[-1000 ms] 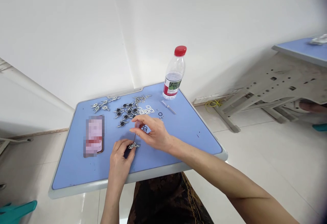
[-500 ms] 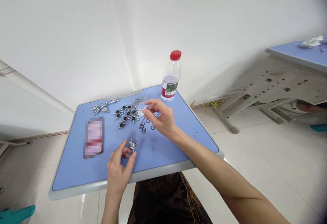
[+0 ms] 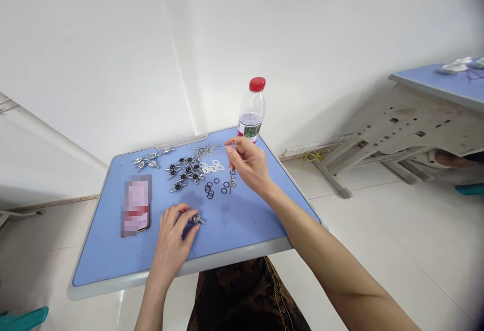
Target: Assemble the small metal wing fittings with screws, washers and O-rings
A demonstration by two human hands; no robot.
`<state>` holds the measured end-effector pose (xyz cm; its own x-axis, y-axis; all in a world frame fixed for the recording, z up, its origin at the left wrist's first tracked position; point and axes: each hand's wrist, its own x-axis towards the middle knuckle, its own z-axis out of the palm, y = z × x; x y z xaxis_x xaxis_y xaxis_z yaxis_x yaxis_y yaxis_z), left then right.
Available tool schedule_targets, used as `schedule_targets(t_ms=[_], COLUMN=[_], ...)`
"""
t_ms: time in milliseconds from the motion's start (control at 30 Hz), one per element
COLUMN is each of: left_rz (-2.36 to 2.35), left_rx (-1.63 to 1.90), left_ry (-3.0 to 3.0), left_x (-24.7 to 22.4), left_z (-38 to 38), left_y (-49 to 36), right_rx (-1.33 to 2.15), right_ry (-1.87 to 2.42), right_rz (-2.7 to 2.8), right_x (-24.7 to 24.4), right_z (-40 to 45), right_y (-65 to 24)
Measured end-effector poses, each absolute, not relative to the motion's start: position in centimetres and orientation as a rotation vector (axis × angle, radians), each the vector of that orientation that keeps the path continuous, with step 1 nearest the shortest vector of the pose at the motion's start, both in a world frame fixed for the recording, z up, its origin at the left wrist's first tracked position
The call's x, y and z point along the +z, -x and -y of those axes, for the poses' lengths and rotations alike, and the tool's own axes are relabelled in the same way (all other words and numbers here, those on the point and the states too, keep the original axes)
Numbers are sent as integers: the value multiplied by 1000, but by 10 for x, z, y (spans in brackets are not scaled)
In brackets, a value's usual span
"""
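Note:
My left hand [image 3: 174,230] has its thumb and fingers closed around a small metal fitting [image 3: 195,218] on the blue table. In my right hand [image 3: 247,164] is a thin screwdriver [image 3: 231,180], pinched by its clear handle, its shaft pointing down. The tip hangs near a cluster of tiny screws [image 3: 234,184]. Left of the shaft lie several black rubber rings [image 3: 208,190]. Behind them are flat white gaskets [image 3: 214,167]. Further left, metal fittings with black round discs [image 3: 185,176] form a group.
A red-capped water bottle [image 3: 252,107] stands at the table's back corner. More metal fittings [image 3: 151,163] lie at the back left, small pale metal pieces [image 3: 206,149] at the back. A blurred-out phone [image 3: 136,200] is on the left. Another table [image 3: 434,81] stands to the right.
My right hand has moved right with the screwdriver, from the rubber rings to the tiny screws. My left hand now has the fitting turned, its stem pointing right.

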<state>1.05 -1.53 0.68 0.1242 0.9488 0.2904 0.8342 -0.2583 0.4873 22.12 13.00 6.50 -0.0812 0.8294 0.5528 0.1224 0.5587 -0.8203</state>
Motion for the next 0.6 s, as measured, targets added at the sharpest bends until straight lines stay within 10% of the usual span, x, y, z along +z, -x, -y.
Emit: schedule_targets(t_ms=[600], left_rz=[-1721], left_rx=[848], left_ry=[-2246], left_x=[3], left_z=[16], left_y=[-15], right_rx=[606], right_ry=[755], right_rz=[1658], right_x=[76], right_z=[-117], right_y=[-226])
